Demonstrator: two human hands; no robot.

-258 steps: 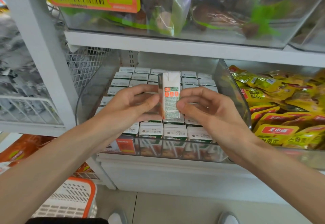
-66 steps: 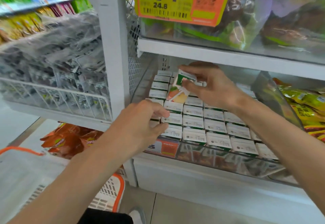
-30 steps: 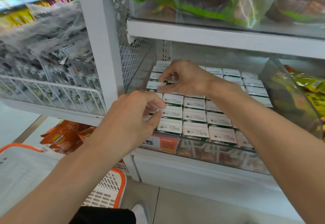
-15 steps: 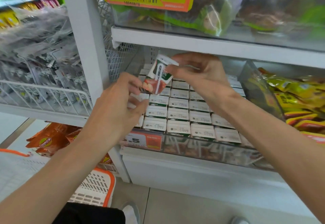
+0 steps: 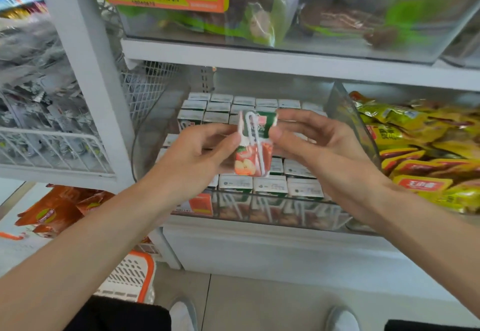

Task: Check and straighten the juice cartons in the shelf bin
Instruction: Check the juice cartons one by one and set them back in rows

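Both hands pinch one juice carton by its side edges, the left hand at nine o'clock and the right hand at three, lifting it above the clear shelf bin, probably to inspect it. It stands upright, straw facing out, green on top, apple print below.

We hold one juice carton between our left hand and right hand, above the cartons in the shelf bin; snack packets lie right.
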